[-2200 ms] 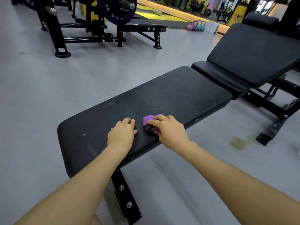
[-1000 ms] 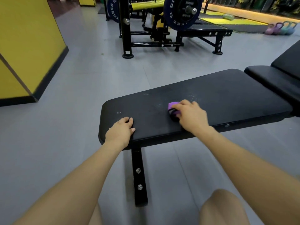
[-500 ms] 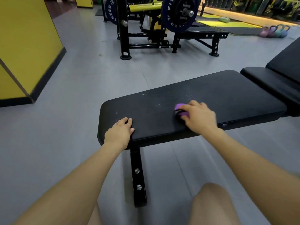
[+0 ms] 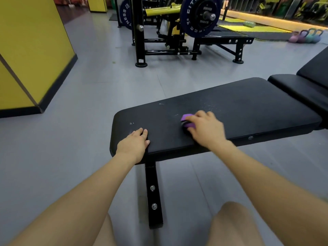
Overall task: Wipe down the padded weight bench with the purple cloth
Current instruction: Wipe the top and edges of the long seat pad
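The black padded weight bench [image 4: 239,107] runs from the centre to the right edge, with faint white scuffs on its pad. A small bunched purple cloth [image 4: 187,121] lies on the pad near the front edge. My right hand [image 4: 206,130] covers the cloth from the right and grips it against the pad. Flat on the bench's left front corner rests my left hand [image 4: 134,144], fingers straight and holding nothing. Most of the cloth is hidden under my right fingers.
The bench's black steel leg [image 4: 153,192] stands between my knees. A barbell rack with blue plates [image 4: 200,16] is behind the bench. A yellow pillar [image 4: 32,50] is at left. Coloured kettlebells [image 4: 305,36] sit far right. A second black pad [image 4: 301,86] adjoins at right.
My right hand has slid the cloth a little to the left along the pad since half a second ago. My left hand has stayed on the corner.
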